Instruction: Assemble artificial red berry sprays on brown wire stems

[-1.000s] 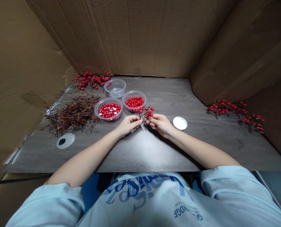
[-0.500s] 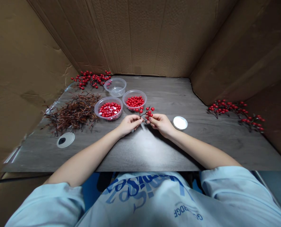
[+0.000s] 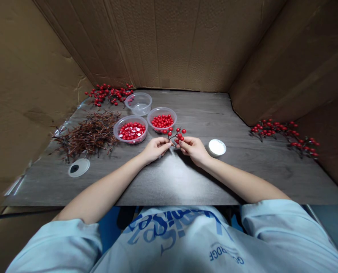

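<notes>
Dark wood-grain worktop | upper left: red berry sprigs, clear plastic tub | left: brown twig heap, clear round lid | centre: tub of red berries, tub of berries and white discs | right of centre: white round disc | far right: more berry sprigs

Pale blue short-sleeved T-shirt on the wearer, with large darker-blue lettering at six o'clock and small blue print below it. Loose left sleeve at seven o'clock, right sleeve at four o'clock; forearms bare.

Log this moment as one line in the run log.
left hand: holding berry sprig | right hand: holding berry sprig | nearby: bowl of red berries, brown twigs
</notes>
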The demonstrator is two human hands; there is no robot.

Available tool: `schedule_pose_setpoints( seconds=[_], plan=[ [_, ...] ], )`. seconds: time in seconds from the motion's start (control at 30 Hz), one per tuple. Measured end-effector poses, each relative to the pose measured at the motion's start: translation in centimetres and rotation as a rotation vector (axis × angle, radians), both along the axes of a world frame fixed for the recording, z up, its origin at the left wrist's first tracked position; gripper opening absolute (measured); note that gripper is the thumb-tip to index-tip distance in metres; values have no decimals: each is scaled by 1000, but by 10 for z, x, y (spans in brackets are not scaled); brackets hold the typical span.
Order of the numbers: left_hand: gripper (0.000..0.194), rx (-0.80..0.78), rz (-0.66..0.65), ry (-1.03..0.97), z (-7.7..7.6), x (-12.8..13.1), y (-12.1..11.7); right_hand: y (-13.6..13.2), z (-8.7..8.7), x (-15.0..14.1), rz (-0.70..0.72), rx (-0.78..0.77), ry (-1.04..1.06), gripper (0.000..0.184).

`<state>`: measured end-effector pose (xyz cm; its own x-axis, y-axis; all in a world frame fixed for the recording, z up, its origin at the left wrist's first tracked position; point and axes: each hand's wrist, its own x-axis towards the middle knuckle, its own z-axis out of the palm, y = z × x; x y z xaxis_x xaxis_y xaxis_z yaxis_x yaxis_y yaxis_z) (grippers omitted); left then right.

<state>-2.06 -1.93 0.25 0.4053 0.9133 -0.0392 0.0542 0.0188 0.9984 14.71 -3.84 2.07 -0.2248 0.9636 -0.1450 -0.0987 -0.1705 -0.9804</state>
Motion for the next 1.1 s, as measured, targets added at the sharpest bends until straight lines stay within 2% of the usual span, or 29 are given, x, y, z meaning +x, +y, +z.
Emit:
schedule_pose_setpoints(
  seconds=[0.57, 0.87, 1.1],
  plan=[
    [35, 15, -6, 19, 0, 1, -1, 0, -10, -1, -16, 19, -40, 33],
    [34, 20, 12, 67, 1, 1, 0, 1, -9, -1, -19, 41, -44, 34],
    [32, 22, 12, 33, -3, 0, 2, 2, -8, -1, -24, 25, -38, 31]
  ],
)
